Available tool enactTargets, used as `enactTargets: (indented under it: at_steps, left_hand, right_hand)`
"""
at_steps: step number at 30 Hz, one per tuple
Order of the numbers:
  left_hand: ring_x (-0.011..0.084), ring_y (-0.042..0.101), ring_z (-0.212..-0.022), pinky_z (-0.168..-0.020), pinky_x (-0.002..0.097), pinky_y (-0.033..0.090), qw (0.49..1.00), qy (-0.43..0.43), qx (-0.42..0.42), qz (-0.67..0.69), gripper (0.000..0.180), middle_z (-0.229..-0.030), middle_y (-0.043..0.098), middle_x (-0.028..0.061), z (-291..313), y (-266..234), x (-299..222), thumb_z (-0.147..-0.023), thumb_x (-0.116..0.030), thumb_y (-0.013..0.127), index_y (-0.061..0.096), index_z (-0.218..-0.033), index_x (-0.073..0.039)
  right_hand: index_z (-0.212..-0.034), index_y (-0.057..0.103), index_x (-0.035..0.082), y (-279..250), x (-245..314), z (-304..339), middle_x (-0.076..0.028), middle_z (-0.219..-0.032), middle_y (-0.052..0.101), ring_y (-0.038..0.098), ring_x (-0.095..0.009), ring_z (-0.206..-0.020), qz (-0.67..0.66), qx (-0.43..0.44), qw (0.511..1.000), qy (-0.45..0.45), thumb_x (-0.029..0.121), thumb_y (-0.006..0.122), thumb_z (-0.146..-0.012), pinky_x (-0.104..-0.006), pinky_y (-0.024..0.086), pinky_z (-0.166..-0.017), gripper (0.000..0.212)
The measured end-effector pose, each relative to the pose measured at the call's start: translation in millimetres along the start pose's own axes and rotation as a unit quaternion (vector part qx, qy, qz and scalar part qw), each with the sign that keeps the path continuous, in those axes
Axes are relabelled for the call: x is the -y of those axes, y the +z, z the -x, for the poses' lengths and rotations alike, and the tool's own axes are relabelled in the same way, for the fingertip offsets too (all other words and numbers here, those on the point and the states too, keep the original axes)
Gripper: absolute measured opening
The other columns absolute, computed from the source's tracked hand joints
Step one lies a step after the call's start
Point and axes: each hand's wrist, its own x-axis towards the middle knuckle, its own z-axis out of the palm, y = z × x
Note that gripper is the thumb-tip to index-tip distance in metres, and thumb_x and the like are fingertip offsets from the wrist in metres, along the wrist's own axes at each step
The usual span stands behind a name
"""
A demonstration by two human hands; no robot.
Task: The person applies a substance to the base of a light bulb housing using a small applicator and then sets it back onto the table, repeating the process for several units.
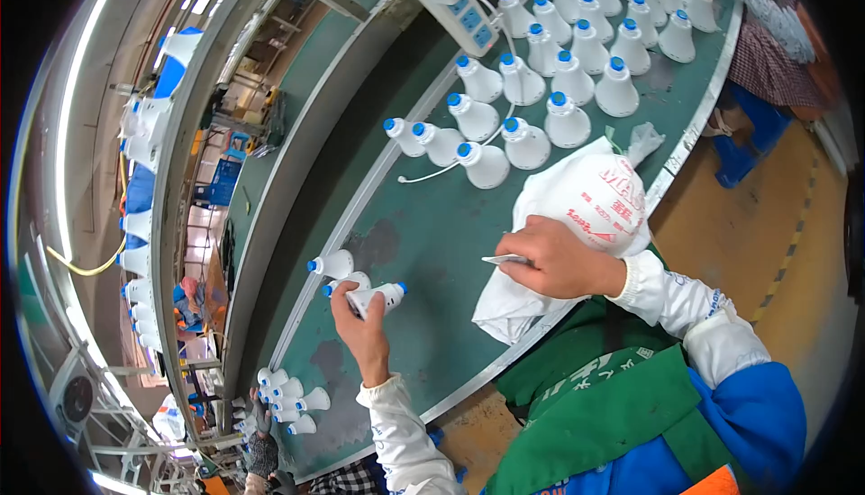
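- Left hand (362, 328): thumb and fingers close around a white bulb housing (378, 299) with a blue cap, held tilted above the bench near its far edge.
- Right hand (560, 258): thumb and forefinger pinch a small flat pale piece (505, 260), just beside a white plastic bag (577, 190).
- Two more blue-capped housings (337, 264) lie right by the left hand.
- Green bench top (441, 265) stretches between the hands, bounded by a pale far rail (344, 222) and a metal near edge (678, 158); the bag sits close to the latter.
- Capped housings (567, 123) stand in a crowd beyond the bag, limiting room there; a white cable (512, 43) runs among them.
- Red printing marks the bag; dark lettering, the white sleeve (685, 301); pale characters, the green apron (595, 409).
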Motion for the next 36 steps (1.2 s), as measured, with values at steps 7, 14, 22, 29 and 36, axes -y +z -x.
enactTargets:
  at_steps: [7,14,22,29,36]
  left_hand:
    - [0.0251,0.048,-0.079,-0.066,0.0345,0.039,0.510,-0.326,0.125,0.786,0.037,-0.098,0.054,0.0159,41,8,-19,-0.085,-0.033,0.050,0.055,-0.110,-0.005]
    - [0.0216,0.037,-0.073,-0.065,0.0326,0.034,0.426,-0.386,0.077,0.815,0.039,-0.092,0.050,0.0146,48,2,-44,-0.086,-0.035,0.050,0.056,-0.106,-0.002]
    - [0.0209,0.051,-0.085,-0.075,0.0348,0.043,0.792,-0.225,-0.036,0.567,0.030,-0.093,0.053,0.0093,33,-6,-28,-0.081,-0.021,0.058,0.052,-0.103,-0.003]
    - [0.0268,0.052,-0.088,-0.077,0.0373,0.042,0.975,0.191,-0.060,-0.093,0.039,-0.093,0.050,0.0106,17,0,4,-0.069,-0.011,0.068,0.055,-0.105,-0.005]
    - [0.0261,0.050,-0.075,-0.067,0.0351,0.041,0.996,0.051,0.052,0.047,0.040,-0.090,0.049,0.0106,7,-16,-1,-0.063,-0.012,0.070,0.056,-0.100,-0.003]
  right_hand:
    - [-0.082,0.060,0.007,-2,4,3,-0.007,-0.065,0.059,0.052,-0.028,-0.061,0.028,-0.015,0.999,0.008,0.014,0.064,-0.078,-0.0389,0.041,-0.062,0.008]
    - [-0.082,0.064,0.006,0,4,0,-0.006,-0.066,0.057,0.047,-0.024,-0.062,0.024,-0.009,1.000,0.010,0.011,0.065,-0.077,-0.0364,0.039,-0.059,0.008]
    - [-0.081,0.060,0.008,-1,5,0,-0.007,-0.064,0.058,0.051,-0.028,-0.062,0.025,-0.015,1.000,-0.001,0.014,0.063,-0.079,-0.0379,0.041,-0.062,0.007]
    - [-0.082,0.060,0.008,1,5,1,-0.006,-0.064,0.058,0.051,-0.027,-0.060,0.031,-0.025,0.999,-0.001,0.013,0.063,-0.079,-0.0374,0.040,-0.062,0.007]
    - [-0.082,0.060,0.007,-1,2,1,-0.007,-0.062,0.057,0.051,-0.028,-0.060,0.026,-0.015,1.000,0.006,0.013,0.063,-0.079,-0.0379,0.040,-0.062,0.007]
